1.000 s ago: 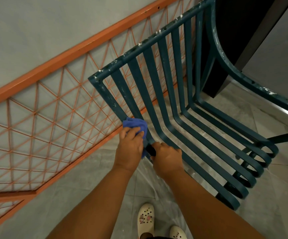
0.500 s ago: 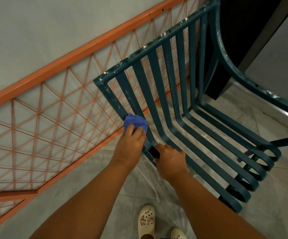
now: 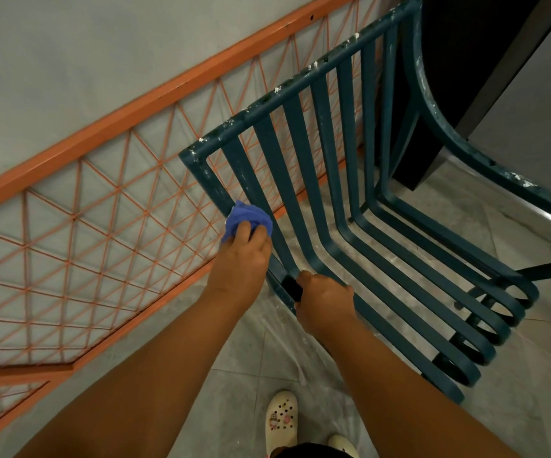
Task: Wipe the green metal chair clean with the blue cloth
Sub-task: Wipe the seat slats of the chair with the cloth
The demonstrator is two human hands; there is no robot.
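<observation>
Two hands on chair.
L hand fingers bunch cloth vs left post; R hand fingers curled round slat.

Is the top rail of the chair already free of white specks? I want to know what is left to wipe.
No, white specks dot the top rail of the green chair, above where the left hand holds the blue cloth.

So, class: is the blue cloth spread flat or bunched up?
Bunched up. The blue cloth shows as a crumpled wad under the left hand, pressed against the side bar of the chair back.
</observation>
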